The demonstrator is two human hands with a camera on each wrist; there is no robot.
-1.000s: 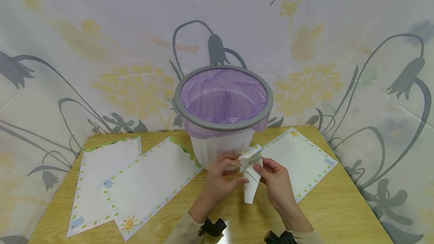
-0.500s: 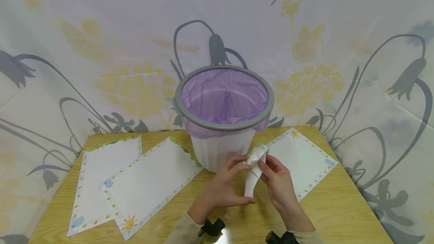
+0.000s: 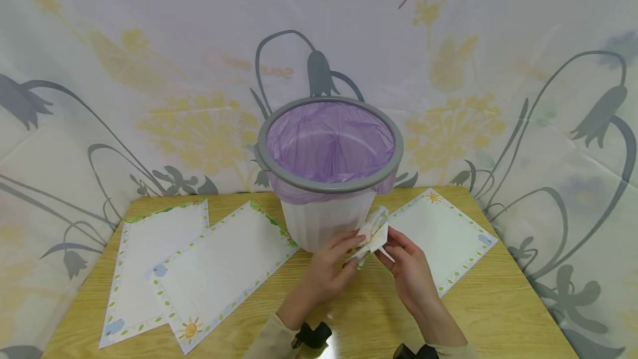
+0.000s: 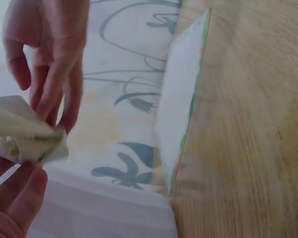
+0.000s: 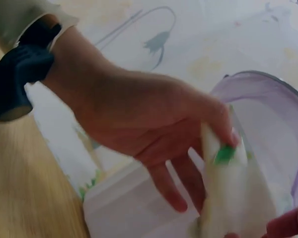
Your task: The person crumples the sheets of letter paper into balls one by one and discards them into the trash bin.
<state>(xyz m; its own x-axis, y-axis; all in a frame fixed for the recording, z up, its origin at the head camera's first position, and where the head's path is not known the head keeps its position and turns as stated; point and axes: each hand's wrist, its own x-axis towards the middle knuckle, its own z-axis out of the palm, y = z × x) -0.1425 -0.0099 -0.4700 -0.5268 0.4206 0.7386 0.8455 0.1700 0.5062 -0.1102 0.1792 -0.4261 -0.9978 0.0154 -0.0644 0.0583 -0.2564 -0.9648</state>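
Note:
A crumpled, partly folded sheet of paper (image 3: 375,237), white with bits of green print, is held up in front of the bin by both hands. My left hand (image 3: 326,270) pinches its left side between thumb and fingers. On the other side, my right hand (image 3: 411,273) has its fingers curled at the right edge, by a loose white flap. In the left wrist view, the right hand (image 4: 49,54) reaches down to the paper (image 4: 27,131) from above. The left hand (image 5: 149,114) shows in the right wrist view, its thumb pressed on the paper (image 5: 233,183).
A white bin with a grey rim (image 3: 331,186) and a purple liner (image 3: 329,148) stands behind the hands. Two bordered sheets overlap on the left, the upper sheet (image 3: 224,270) partly covering the lower sheet (image 3: 144,259). Another sheet (image 3: 438,237) lies right on the wooden table (image 3: 498,314).
The long strip of paper that hung down between the hands has been turned and bunched shorter. My left thumb has moved up from its lower end to its side.

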